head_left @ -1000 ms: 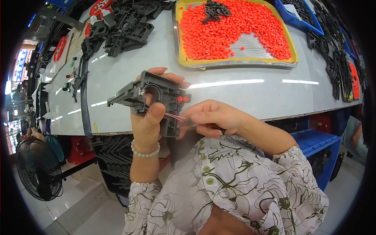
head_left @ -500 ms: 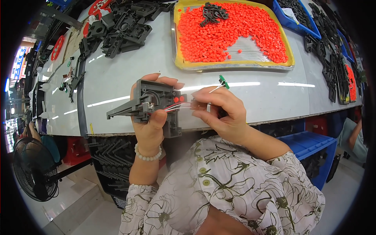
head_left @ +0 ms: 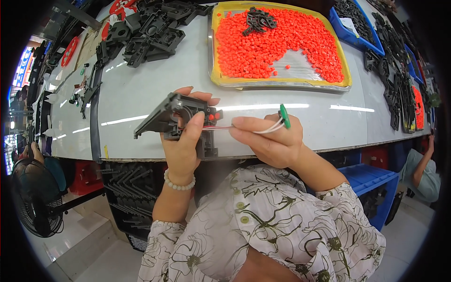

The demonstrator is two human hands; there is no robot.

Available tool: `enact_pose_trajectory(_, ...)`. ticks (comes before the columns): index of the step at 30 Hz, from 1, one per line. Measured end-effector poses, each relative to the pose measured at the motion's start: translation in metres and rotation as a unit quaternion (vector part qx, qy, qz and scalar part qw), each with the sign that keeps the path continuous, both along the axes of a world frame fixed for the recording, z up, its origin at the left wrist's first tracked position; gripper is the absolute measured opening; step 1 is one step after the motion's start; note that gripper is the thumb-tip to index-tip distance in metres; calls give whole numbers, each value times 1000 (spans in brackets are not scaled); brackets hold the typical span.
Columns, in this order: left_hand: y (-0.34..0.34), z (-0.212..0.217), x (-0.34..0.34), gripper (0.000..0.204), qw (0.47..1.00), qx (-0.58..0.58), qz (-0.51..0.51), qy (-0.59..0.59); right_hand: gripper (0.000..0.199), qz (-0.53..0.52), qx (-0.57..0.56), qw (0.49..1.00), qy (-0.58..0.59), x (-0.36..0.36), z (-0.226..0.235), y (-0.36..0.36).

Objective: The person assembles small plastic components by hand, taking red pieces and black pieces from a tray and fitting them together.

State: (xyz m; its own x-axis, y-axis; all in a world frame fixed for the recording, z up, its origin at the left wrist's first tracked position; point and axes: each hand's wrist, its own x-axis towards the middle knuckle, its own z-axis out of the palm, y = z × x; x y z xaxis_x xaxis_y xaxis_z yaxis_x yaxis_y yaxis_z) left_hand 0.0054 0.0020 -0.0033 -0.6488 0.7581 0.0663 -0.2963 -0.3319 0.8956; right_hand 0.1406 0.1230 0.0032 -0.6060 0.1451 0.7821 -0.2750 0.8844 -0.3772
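Observation:
My left hand [head_left: 184, 143] grips a dark grey plastic housing [head_left: 171, 120] with two small red parts on its right side, held above the front edge of the white table [head_left: 141, 89]. My right hand [head_left: 270, 141] pinches thin white and red wires [head_left: 249, 128] that run out of the housing. The wires end in a small green connector [head_left: 284, 116] that sticks up above my right fingers. A bead bracelet sits on my left wrist.
A yellow-rimmed tray [head_left: 347, 77] of orange-red pellets with a few black parts lies at the table's far middle. Black plastic parts [head_left: 150, 33] are heaped far left and along the right edge. Blue bins [head_left: 350, 30] stand far right. A fan [head_left: 33, 197] stands lower left. Another person [head_left: 423, 169] sits at the right.
My right hand has drawn the wires out to the right, away from the housing, and the green connector now shows above my fingers. The housing has tilted a little.

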Motion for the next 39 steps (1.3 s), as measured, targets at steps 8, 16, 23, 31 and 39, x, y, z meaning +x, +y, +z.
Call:
enact_pose_trajectory(8,5,0,-1,42,999,17,-32,17,31,100,302,948,14,9,-9,23)
enact_pose_trajectory(16,8,2,-3,43,997,70,-37,3,32,114,309,942,70,0,23,29)
enact_pose_trajectory(23,8,8,0,45,996,64,-61,8,36,110,356,923,93,-4,52,38)
enact_pose_trajectory(31,13,11,-4,44,994,75,-72,-40,44,163,365,915,-55,-4,67,40)
enact_pose_trajectory(39,6,17,-2,44,996,80,-41,16,25,133,69,980,-129,-18,45,44)
